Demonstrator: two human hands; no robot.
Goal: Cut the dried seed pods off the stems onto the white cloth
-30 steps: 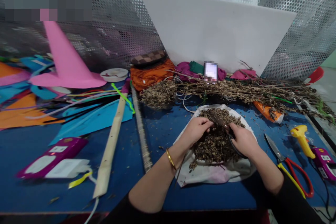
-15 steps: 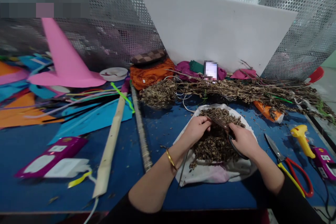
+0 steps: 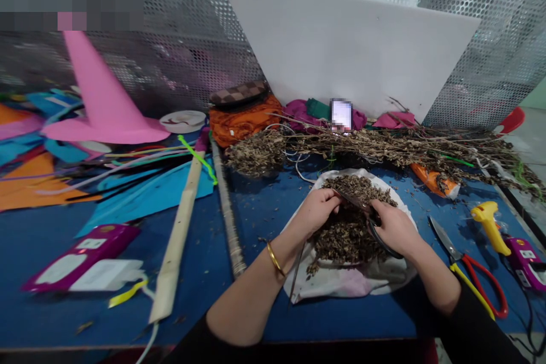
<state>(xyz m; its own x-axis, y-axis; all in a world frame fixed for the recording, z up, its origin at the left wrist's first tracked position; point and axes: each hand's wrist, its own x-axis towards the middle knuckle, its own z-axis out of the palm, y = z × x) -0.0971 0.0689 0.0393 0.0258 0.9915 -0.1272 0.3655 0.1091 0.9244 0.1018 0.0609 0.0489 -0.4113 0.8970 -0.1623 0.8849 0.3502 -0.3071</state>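
My left hand [image 3: 316, 211] and my right hand [image 3: 394, 227] are both closed over a heap of dried brown plant bits [image 3: 347, 233] lying on a white cloth [image 3: 341, 281]. The right hand grips black-handled scissors [image 3: 369, 217], whose blades reach across to the left hand. The left hand's fingers pinch a thin dry stem at the blade tips; the stem itself is hard to make out. A gold bangle [image 3: 273, 257] circles my left wrist.
A long bundle of dried branches [image 3: 405, 148] lies behind the cloth. Red-and-yellow shears [image 3: 469, 267], a yellow glue gun [image 3: 488, 222] and a magenta box [image 3: 524, 256] lie at the right. Left lie a wooden stick [image 3: 179, 239], a rod [image 3: 226, 210], coloured foam sheets [image 3: 106, 119] and a magenta box [image 3: 81, 253].
Both hands stay over the heap with only slight shifts; the view has drifted a little.
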